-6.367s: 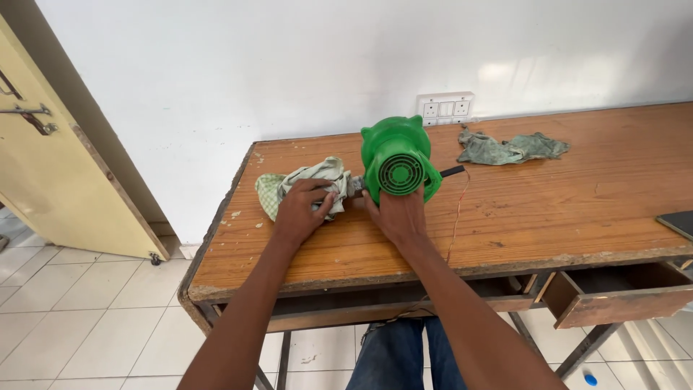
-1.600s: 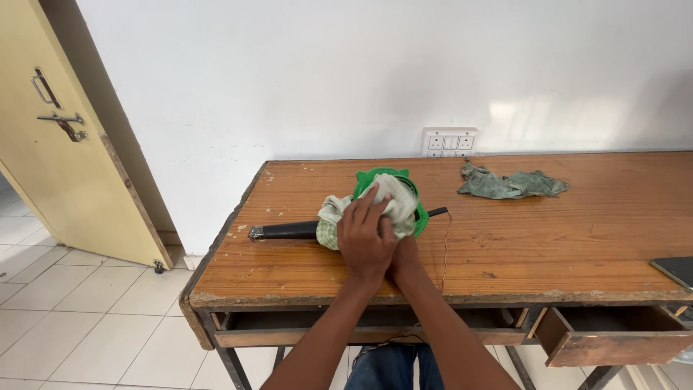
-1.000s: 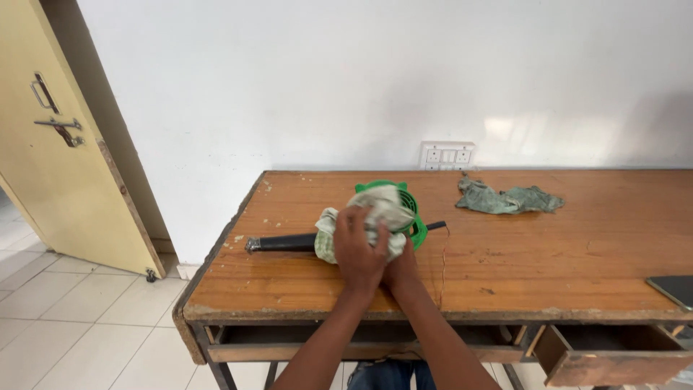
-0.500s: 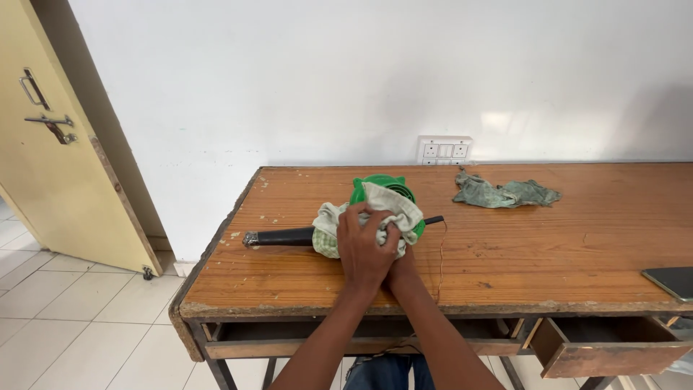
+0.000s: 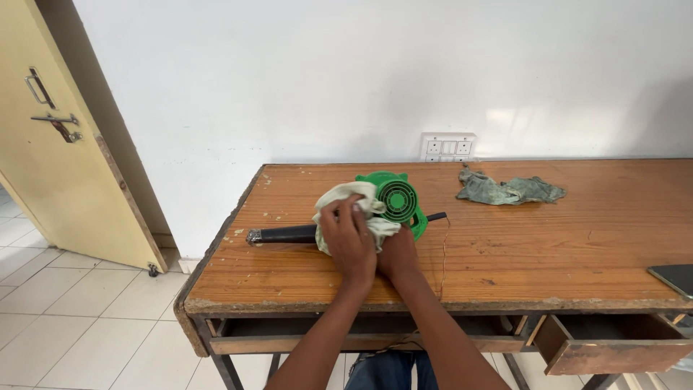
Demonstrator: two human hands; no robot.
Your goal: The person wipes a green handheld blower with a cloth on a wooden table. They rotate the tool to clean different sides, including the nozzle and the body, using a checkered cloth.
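Observation:
A green electric blower (image 5: 395,200) with a round vent grille lies on its side on a wooden table (image 5: 548,253); its black nozzle (image 5: 281,234) points left. My left hand (image 5: 349,238) presses a pale green-and-white cloth (image 5: 346,202) against the blower's left side, fingers bent over the cloth. My right hand (image 5: 397,254) sits just to the right and below, gripping the blower's lower body; most of its fingers are hidden under the cloth and my left hand.
A second crumpled green rag (image 5: 509,191) lies at the back of the table. A thin cord (image 5: 442,249) runs off the front edge. A drawer (image 5: 613,347) hangs open at the lower right, a dark flat object (image 5: 675,278) lies at the right edge, and a yellow door (image 5: 61,159) stands left.
My left hand with the cloth has slid from the top of the blower to its left side, uncovering the round grille. The view has also shifted slightly.

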